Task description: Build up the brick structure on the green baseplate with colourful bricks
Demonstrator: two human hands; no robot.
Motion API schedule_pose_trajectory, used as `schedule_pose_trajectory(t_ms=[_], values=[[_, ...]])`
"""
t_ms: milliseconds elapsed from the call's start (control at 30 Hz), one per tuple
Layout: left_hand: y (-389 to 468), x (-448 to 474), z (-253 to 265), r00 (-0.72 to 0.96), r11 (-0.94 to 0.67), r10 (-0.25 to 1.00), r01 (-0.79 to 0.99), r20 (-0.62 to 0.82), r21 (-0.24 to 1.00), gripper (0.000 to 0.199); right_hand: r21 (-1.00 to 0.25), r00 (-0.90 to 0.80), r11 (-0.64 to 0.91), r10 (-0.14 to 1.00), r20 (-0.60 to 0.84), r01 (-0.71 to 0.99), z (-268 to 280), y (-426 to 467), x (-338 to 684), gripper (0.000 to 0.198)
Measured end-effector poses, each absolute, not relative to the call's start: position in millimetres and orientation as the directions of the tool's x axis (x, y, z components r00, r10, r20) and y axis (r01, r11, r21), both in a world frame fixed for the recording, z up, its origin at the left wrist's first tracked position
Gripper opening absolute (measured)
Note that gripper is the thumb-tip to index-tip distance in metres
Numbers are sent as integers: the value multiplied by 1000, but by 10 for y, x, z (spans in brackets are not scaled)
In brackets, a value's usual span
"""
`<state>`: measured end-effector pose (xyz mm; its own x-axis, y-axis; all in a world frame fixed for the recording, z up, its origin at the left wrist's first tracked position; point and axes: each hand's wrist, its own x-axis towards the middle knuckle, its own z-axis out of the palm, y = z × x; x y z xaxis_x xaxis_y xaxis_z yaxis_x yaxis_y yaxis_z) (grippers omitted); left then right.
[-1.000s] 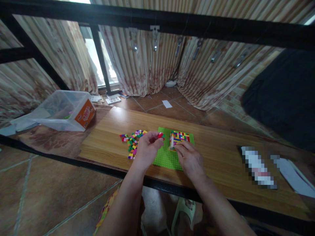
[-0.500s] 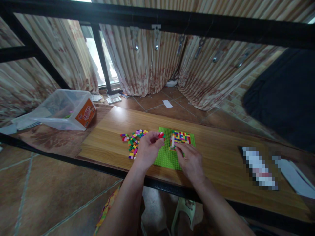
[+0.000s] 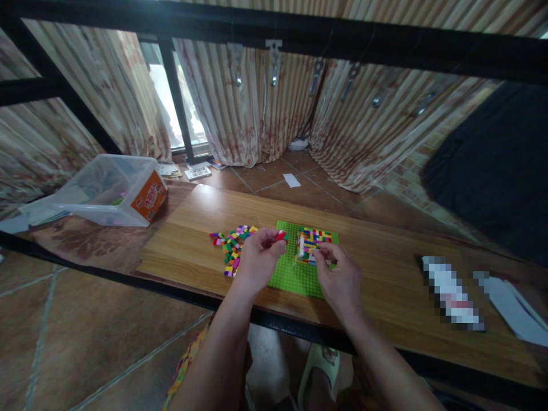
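My left hand [image 3: 260, 254] is closed in a pinch on a red toy brick [image 3: 280, 235], with something white and green showing beside it, over the left part of the green baseplate [image 3: 295, 279]. On the baseplate stands a low block of multicoloured toy bricks [image 3: 305, 242], with a white row along its left side. My right hand [image 3: 340, 274] is at the near right part of this block, thumb and forefinger pinched together; whatever lies between them is too small to make out. Loose coloured bricks [image 3: 233, 251] lie left of the baseplate, some hidden behind my left hand.
A clear plastic box [image 3: 98, 208] with an orange label stands beyond the wooden board's [image 3: 385, 257] left end. At the right lie a blurred-out packet [image 3: 451, 294] and white paper [image 3: 518, 311]. A black bar [image 3: 299, 37] crosses above, before the curtains [image 3: 257, 114].
My right hand has shifted slightly right along the brick block, uncovering more of its near left corner. My left hand has stayed in place with the red brick.
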<state>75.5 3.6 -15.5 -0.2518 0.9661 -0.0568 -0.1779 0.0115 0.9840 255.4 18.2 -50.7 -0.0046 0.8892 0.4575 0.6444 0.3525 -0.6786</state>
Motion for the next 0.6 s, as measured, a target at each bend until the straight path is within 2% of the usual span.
schedule_pose_trajectory(t_ms=[133,400,600], values=[[46,756,-177,-254,11,965,-198,-63,980,14,-711,28,310,907,421,631,-553,215,2532,27],[58,746,-184,-249,13,967,-194,-62,981,14,-586,-24,346,873,487,733,-667,277,2502,37],[51,751,-174,-242,11,969,-185,-57,983,13,-637,10,323,888,461,700,-725,305,2510,36]])
